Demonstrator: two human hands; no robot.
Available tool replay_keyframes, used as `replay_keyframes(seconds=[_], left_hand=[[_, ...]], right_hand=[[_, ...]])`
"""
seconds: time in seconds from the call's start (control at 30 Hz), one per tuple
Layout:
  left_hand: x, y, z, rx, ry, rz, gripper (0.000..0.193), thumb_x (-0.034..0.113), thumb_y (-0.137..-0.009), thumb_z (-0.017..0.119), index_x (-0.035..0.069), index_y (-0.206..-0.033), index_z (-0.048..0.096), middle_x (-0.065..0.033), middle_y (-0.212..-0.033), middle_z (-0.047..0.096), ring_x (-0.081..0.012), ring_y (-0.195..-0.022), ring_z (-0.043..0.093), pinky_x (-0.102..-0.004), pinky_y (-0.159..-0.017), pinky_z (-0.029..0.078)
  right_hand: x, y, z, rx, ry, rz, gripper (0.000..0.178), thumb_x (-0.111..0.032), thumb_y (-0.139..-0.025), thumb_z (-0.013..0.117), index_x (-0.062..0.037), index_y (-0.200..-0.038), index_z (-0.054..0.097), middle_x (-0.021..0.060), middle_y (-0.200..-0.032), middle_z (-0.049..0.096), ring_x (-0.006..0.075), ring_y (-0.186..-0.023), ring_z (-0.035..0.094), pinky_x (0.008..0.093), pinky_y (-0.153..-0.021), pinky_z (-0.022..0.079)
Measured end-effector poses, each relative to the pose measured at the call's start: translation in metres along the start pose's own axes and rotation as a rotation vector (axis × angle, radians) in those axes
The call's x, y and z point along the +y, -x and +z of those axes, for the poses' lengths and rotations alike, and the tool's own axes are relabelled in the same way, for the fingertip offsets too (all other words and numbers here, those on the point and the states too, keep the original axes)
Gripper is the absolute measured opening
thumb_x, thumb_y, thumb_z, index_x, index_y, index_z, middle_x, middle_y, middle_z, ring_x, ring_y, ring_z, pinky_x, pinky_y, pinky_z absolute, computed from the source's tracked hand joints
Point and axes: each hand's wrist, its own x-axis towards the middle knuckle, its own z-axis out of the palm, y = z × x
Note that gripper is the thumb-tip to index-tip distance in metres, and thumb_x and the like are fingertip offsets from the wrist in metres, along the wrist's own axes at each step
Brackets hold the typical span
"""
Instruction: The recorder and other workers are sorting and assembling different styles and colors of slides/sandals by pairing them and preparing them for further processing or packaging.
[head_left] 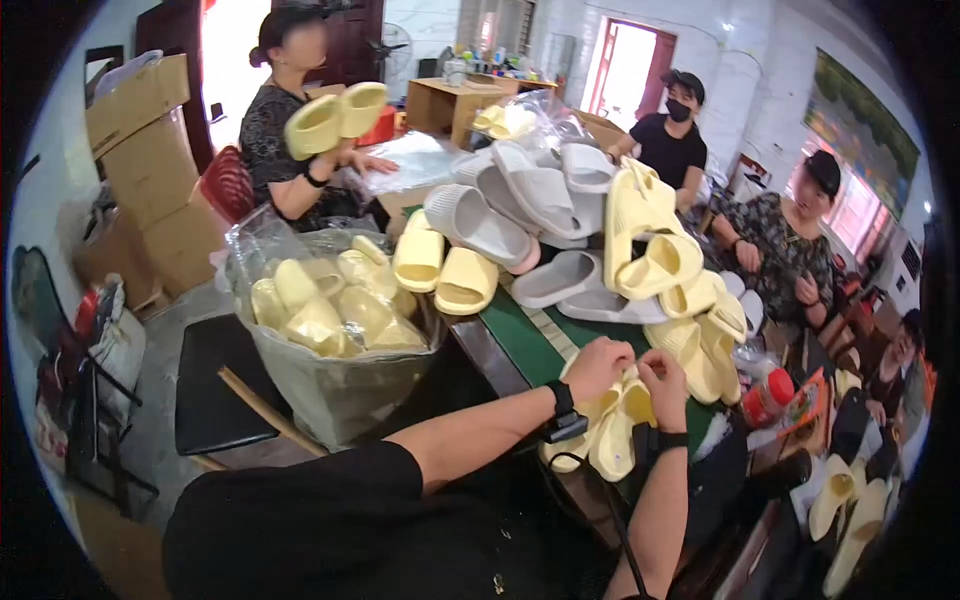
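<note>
A pair of pale yellow slides (612, 445) lies at the near edge of the table, directly under my two hands. My left hand (597, 370) is closed in a pinch above the left side of the pair. Facing it, my right hand (663, 387) pinches with thumb and fingers just over the right side. Anything between the fingertips is too small to make out. Right beyond my hands, more yellow slides (690, 350) and a heap of grey slides (540, 200) lie piled on the green tabletop (515, 345).
To the left stands a large sack (330, 390) filled with bagged yellow slides (350, 310). Behind it a co-worker (285, 130) holds up a yellow pair (335, 120). Other people sit or stand across the table. A red-lidded jar (768, 395) is at right; cardboard boxes (150, 170) are stacked far left.
</note>
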Motion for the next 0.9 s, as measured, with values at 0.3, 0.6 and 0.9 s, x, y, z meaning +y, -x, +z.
replay_keyframes(seconds=[0.3, 0.6, 0.9], left_hand=[[0.003, -0.001, 0.005, -0.033, 0.043, 0.01, 0.004, 0.011, -0.085, 0.062, 0.008, -0.086, 0.065, -0.0105, -0.079, 0.066, -0.0363, -0.081, 0.06, -0.0471, -0.072, 0.049], [-0.004, -0.001, 0.004, -0.033, -0.019, 0.041, 0.003, 0.011, -0.086, 0.064, 0.008, -0.087, 0.065, -0.0112, -0.079, 0.067, -0.0345, -0.081, 0.062, -0.0451, -0.072, 0.05], [-0.004, -0.001, 0.002, -0.051, -0.012, 0.007, 0.004, 0.011, -0.086, 0.064, 0.008, -0.087, 0.066, -0.0117, -0.08, 0.066, -0.0348, -0.082, 0.062, -0.0451, -0.072, 0.05]], right_hand=[[0.012, 0.003, -0.004, 0.013, -0.065, 0.017, 0.008, -0.001, -0.085, 0.068, -0.0002, -0.092, 0.064, 0.0015, -0.081, 0.064, 0.0107, -0.077, 0.059, 0.0259, -0.074, 0.047], [0.01, 0.001, 0.0, 0.0, -0.073, -0.024, 0.007, 0.001, -0.085, 0.068, 0.0003, -0.09, 0.063, 0.0011, -0.078, 0.061, 0.0098, -0.072, 0.055, 0.0262, -0.069, 0.046], [0.005, 0.001, 0.002, -0.001, -0.085, 0.007, 0.007, 0.001, -0.086, 0.068, 0.0, -0.088, 0.062, -0.0003, -0.077, 0.06, 0.0089, -0.071, 0.053, 0.0255, -0.068, 0.046]])
